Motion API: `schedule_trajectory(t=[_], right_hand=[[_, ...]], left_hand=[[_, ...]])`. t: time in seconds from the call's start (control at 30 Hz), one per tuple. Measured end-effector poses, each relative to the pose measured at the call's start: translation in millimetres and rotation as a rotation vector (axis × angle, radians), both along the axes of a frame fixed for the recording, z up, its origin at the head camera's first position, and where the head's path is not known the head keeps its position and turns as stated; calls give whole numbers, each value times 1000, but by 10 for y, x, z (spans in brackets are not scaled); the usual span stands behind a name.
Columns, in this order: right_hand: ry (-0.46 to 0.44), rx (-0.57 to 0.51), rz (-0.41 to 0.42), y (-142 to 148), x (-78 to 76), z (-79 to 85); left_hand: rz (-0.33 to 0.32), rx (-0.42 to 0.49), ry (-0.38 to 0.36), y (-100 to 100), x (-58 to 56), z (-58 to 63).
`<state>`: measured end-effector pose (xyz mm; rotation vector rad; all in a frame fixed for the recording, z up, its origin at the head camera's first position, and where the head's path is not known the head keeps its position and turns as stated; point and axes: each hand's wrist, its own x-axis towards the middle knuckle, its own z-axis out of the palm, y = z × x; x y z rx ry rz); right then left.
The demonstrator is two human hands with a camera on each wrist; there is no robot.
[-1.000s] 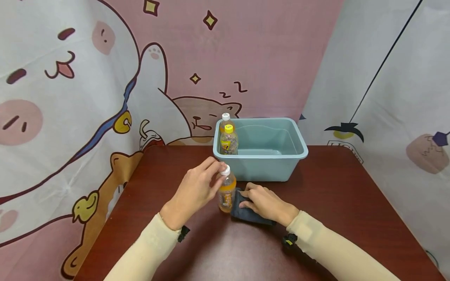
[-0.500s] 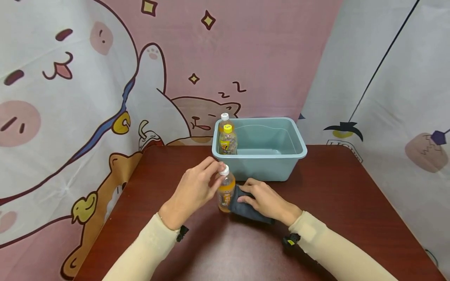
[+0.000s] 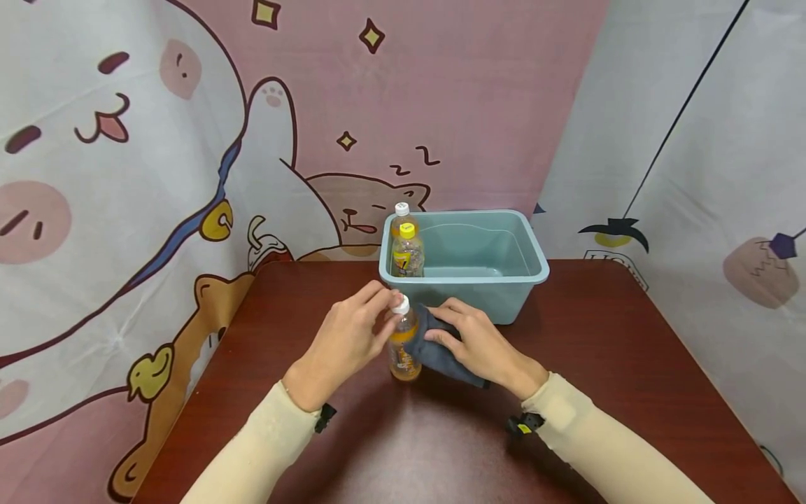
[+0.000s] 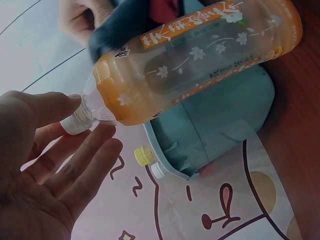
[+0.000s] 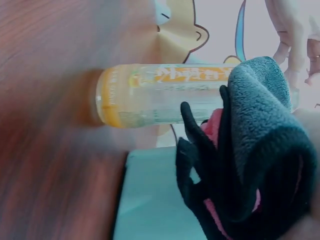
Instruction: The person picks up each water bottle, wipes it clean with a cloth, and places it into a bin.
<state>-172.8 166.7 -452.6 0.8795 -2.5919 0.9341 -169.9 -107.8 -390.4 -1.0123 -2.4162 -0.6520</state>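
Note:
An orange-labelled clear plastic bottle (image 3: 403, 358) stands upright on the table (image 3: 302, 308). My left hand (image 3: 349, 339) pinches its white cap (image 4: 76, 122) between thumb and fingers. In my right hand (image 3: 481, 343) is a folded dark grey cloth (image 3: 448, 362), gripped between thumb and fingers. The cloth lies against the upper right side of the bottle in the head view. From the right wrist, the cloth's fuzzy grey face (image 5: 257, 100) and its dark, pink-lined folds are visible. Part of the bottle's neck is hidden behind the cloth there.
Just behind the bottle sits a blue-green plastic bin (image 3: 466, 280). At its left end stand a yellow-capped bottle (image 3: 408, 255) and a white-capped bottle (image 3: 401, 210). A printed cartoon curtain (image 3: 478, 105) hangs behind the table.
My right hand has moved up along the bottle with the cloth, from low on its side to near the shoulder. The left hand keeps its pinch on the cap.

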Motion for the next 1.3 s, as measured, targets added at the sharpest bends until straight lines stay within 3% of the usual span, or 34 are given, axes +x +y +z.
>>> schedule_trajectory(t=[0.23,0.57,0.8,1.13,1.3], right_hand=[[79,-69,6,-70,-31,148],[79,35,21,-91,2,237],[18,84,24,-7,30,87],[-118,267,74,46,13,-320],[-171,303,75,42,-27,-387]], left_hand=[[-3,-3,21,6,2,11],[-5,2,0,12,9,10],[-17,27,0,20,20,7],[-21,35,1,28,19,-17],[-29,42,0,33,9,1]])
